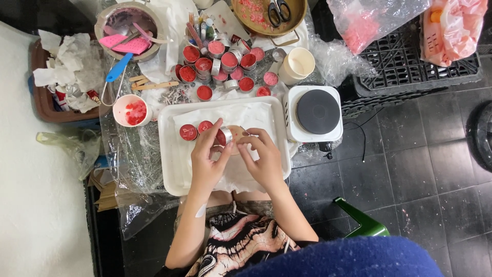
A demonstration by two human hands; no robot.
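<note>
**Hands working a small red candle tin over a white tray**

At frame centre, the left hand (206,159) pinches a tealight tin (223,136) of red wax; the right hand (264,160) fingers its rim. Two filled tins (195,130) sit beside it on the tray (169,169). Setting it down level seems next

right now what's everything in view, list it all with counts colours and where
white tray: one, centre, paper-lined
small round tins of red wax: two on the tray, over a dozen clustered behind it
tin in hand: one, silver, red inside
white cup: one, red bits inside, left of tray
hot plate: one, white with dark disc, right of tray
cream cup: one, behind hot plate
scissors: one, black-handled, in brass bowl
metal pot: one, top left, pink tools inside
black crate: one, top right
pink bags: two, on crate
left hand: holds tin
right hand: fingers at tin
</note>
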